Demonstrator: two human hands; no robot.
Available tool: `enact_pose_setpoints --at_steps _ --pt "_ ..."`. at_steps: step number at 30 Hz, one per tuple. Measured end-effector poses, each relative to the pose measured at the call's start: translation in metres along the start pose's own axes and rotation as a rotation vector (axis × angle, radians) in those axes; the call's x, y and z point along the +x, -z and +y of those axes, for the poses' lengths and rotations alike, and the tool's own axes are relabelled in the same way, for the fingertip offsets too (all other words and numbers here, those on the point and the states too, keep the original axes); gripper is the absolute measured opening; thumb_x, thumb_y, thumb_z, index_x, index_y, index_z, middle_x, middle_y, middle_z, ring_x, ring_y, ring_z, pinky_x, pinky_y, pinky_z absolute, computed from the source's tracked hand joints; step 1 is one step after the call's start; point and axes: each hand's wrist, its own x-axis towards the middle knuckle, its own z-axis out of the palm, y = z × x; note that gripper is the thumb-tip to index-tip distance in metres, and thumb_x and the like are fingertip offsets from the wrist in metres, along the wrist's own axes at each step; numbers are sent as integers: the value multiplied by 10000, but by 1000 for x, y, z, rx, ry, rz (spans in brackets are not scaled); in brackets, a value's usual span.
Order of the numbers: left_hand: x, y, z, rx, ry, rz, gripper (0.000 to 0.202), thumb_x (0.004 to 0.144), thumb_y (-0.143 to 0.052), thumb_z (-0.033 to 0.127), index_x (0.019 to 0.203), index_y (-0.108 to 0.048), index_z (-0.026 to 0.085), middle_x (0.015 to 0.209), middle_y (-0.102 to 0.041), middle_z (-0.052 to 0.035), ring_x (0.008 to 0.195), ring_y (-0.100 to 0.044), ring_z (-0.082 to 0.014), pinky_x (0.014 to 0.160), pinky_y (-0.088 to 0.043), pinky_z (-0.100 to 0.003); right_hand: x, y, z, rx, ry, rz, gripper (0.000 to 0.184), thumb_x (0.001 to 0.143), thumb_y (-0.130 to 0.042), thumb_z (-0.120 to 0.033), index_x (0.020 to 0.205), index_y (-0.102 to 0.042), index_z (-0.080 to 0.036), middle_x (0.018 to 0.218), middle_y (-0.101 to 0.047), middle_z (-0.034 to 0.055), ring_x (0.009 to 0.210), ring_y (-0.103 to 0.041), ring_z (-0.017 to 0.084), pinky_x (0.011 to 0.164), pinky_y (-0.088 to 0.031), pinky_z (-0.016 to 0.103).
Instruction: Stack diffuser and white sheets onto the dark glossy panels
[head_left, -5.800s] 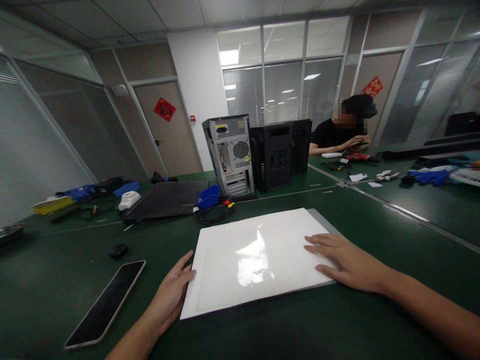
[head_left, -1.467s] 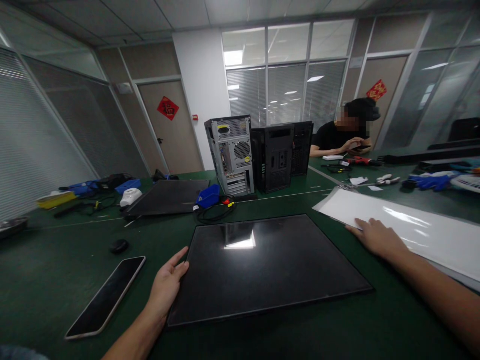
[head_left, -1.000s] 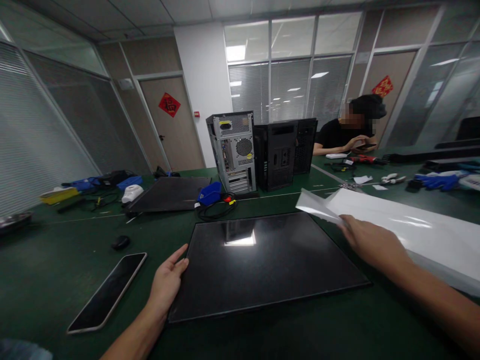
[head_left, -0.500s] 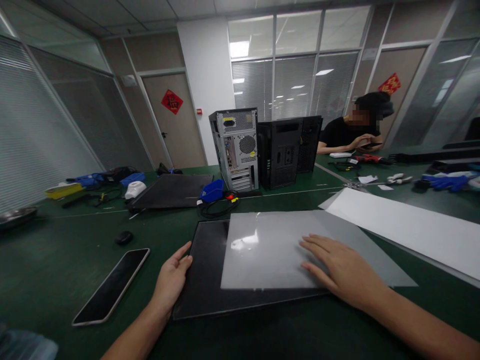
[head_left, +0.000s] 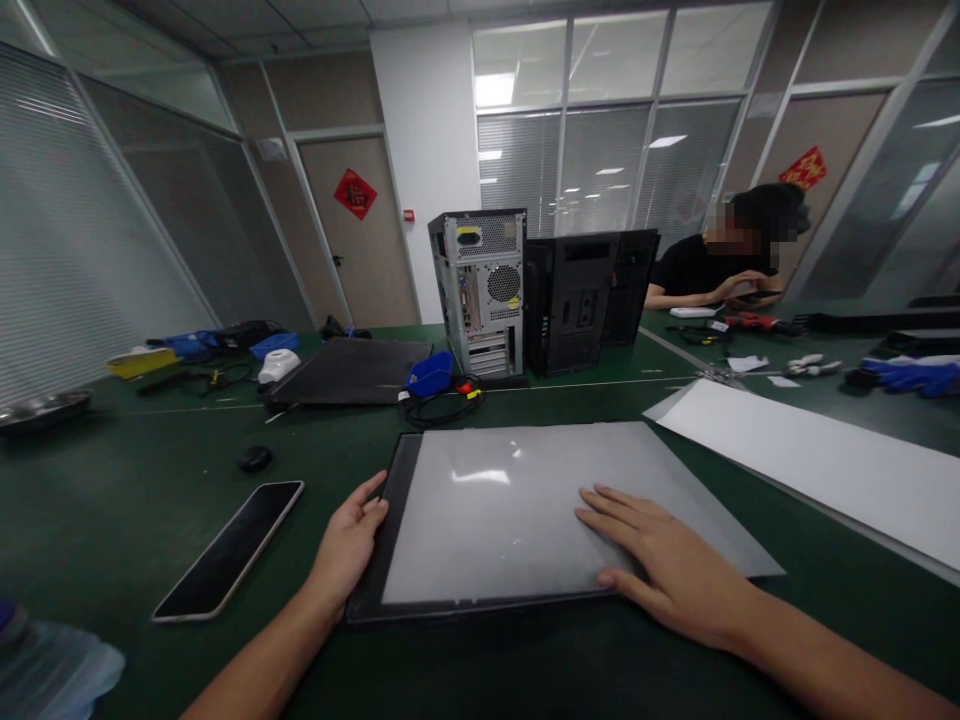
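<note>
Pressing flat, the right hand (head_left: 667, 565) lies with its fingers (head_left: 611, 503) spread and gripping nothing, palm down on the near right part of a grey sheet (head_left: 540, 505); the left hand (head_left: 349, 545) is open too, fingers loosely curved, with fingertips touching the left edge of the dark panel (head_left: 379, 545) on which the sheet lies. The sheet covers most of the panel, leaving a dark strip bare along the left and near edges, while its right corner runs past the panel onto the green table (head_left: 135, 500). From here the likeliest trouble, in my judgement, is skew: with only one palm holding it, a sideways push could slide the sheet further off square, and the overhanging corner could crease or catch if the forearm drags across it. A palm rubbing over the sheet could also leave marks (it looks matt, though fine detail is too blurred to tell). The panel could itself shift on the table if the left fingertips push without gripping. Just left lies a phone (head_left: 229, 550), near enough for the left elbow to knock; to the right a white sheet (head_left: 817, 460) lies close beside the grey one. Further back stand computer cases (head_left: 484, 295), and another person (head_left: 720, 270) sits at the far side.
</note>
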Motion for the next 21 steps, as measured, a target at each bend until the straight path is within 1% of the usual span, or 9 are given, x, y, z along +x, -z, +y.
enact_pose_setpoints --at_steps 3,5,7,11,14,16,17,19,21 --pt "-2 0 -2 32 -17 5 539 842 -578 189 1363 -442 184 782 -735 -42 537 -649 -137 495 -498 -224 3 0 -9 38 41 -29 700 864 -432 -605 1466 -268 -287 1520 -217 44 1400 -203 281 1135 -229 512" --pt "-3 0 -2 38 -13 6 565 830 -607 218 1367 -435 187 806 -733 -48 507 -626 -125 482 -490 -222 5 -1 -14 46 53 -50 727 855 -433 -623 1473 -243 -289 1527 -189 41 1407 -181 274 1144 -216 499" --pt "-4 -1 -1 31 -7 -4 609 815 -626 203 1383 -407 189 860 -736 -66 517 -631 -129 497 -504 -237 7 -2 -19 36 47 -64 749 850 -420 -645 1479 -218 -293 1534 -154 34 1414 -156 264 1153 -203 487" --pt "-4 -3 1 1 -5 -35 652 800 -628 145 1397 -370 187 938 -734 -100 601 -678 -171 548 -542 -285 7 -3 -25 19 60 -69 789 842 -414 -665 1490 -164 -289 1543 -89 36 1420 -119 266 1158 -187 485" --pt "-3 -4 4 -7 20 -47 632 808 -614 146 1391 -374 199 908 -739 -94 578 -679 -181 522 -541 -294 6 1 -14 43 86 -31 720 865 -426 -613 1481 -187 -328 1541 -133 7 1412 -169 246 1154 -217 461" --pt "-2 -4 6 -21 45 -40 618 813 -596 130 1387 -380 210 884 -741 -84 544 -670 -176 501 -535 -290 6 3 9 19 42 65 640 888 -417 -565 1464 -252 -340 1528 -208 -9 1397 -226 231 1150 -236 449" --pt "-2 -4 7 -31 57 -36 616 813 -590 120 1385 -383 214 877 -742 -80 535 -667 -173 496 -533 -287 5 4 28 -18 -7 132 615 893 -412 -552 1454 -290 -331 1517 -247 -6 1389 -249 231 1149 -236 451" --pt "-1 -3 8 -52 85 -21 623 809 -591 113 1388 -378 205 867 -742 -80 533 -666 -171 500 -534 -288 -1 4 76 -141 -146 253 604 884 -413 -557 1429 -357 -302 1491 -317 10 1377 -277 242 1152 -219 467" --pt "1 -2 7 -74 119 0 622 803 -605 126 1381 -380 165 851 -742 -92 542 -668 -178 514 -541 -296 -14 4 131 -266 -334 330 641 855 -419 -591 1403 -408 -258 1472 -350 47 1365 -296 263 1136 -244 476"
